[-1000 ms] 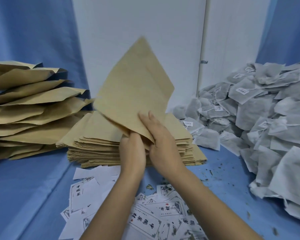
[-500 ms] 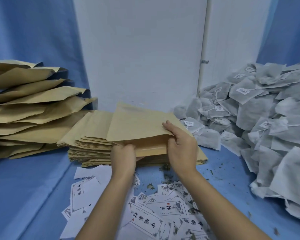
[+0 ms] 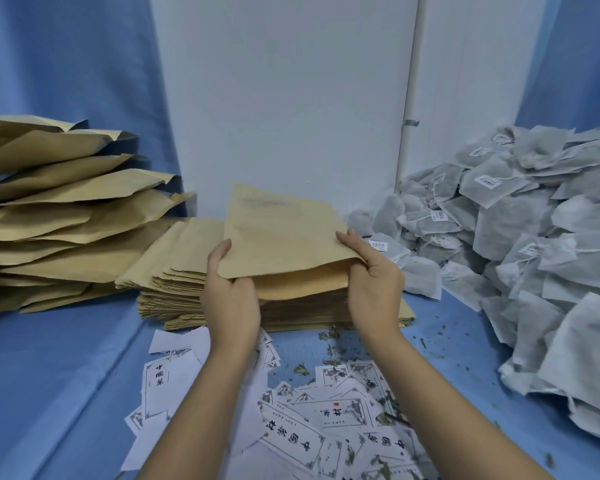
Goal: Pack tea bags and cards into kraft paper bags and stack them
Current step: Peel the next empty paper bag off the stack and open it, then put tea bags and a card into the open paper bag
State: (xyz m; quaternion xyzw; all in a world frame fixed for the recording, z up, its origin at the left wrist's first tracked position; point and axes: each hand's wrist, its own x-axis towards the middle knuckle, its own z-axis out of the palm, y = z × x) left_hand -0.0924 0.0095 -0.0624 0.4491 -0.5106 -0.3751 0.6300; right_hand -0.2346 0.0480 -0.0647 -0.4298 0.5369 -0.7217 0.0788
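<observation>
A flat, matte kraft paper bag (image 3: 278,237), rectangular and faintly creased, hovers just above the stack of empty kraft bags (image 3: 174,271). Its long axis runs away from the person toward the wall, and its open mouth faces the person. The left hand (image 3: 231,299) pinches the near left corner and the right hand (image 3: 374,275) pinches the near right corner, parting the mouth. Fibrous grey tea bags (image 3: 499,237) are heaped to the right, and printed cards (image 3: 312,420) are scattered nearer the person.

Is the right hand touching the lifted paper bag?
Touching. The head view shows the right hand pinching the paper bag at its right corner.
</observation>
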